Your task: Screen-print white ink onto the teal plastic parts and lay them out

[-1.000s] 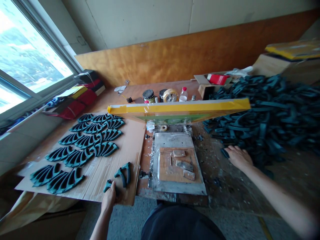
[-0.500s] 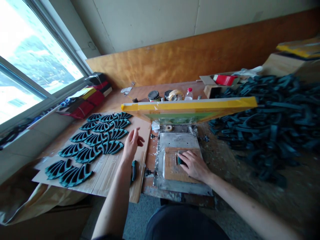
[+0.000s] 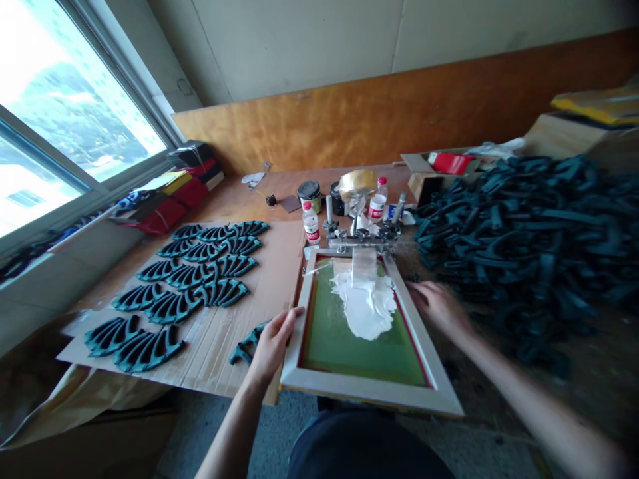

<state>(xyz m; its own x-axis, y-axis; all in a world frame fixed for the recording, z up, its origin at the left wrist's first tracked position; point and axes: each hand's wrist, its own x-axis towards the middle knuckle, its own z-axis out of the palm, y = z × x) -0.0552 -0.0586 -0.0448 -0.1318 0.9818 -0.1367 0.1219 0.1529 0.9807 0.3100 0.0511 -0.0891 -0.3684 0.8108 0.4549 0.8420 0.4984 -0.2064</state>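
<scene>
A screen frame (image 3: pixel 294 352) with green mesh lies flat in front of me, hinged at its far end to a metal clamp (image 3: pixel 362 241). White paste (image 3: pixel 369 313) is spread on the mesh, and a squeegee (image 3: pixel 364 266) stands in it. My left hand (image 3: pixel 274 340) grips the frame's left edge between thumb and fingers. Blurred by motion, my right hand (image 3: pixel 439 306) is beside the frame's right edge; whether it holds anything is unclear. A dark curved part (image 3: pixel 244 347) lies on the cardboard left of my left hand.
Several rows of dark fan-shaped parts (image 3: pixel 174 303) lie on cardboard (image 3: pixel 279 259) at the left. A large heap of dark parts (image 3: pixel 539 246) fills the right. Bottles (image 3: pixel 311 226), tins (image 3: pixel 309 193) and a tape roll (image 3: pixel 357 181) stand behind the frame.
The raised frame has come down flat, covering the board and plate. My left hand has moved down onto its edge; my right hand has left the board and moved right.
</scene>
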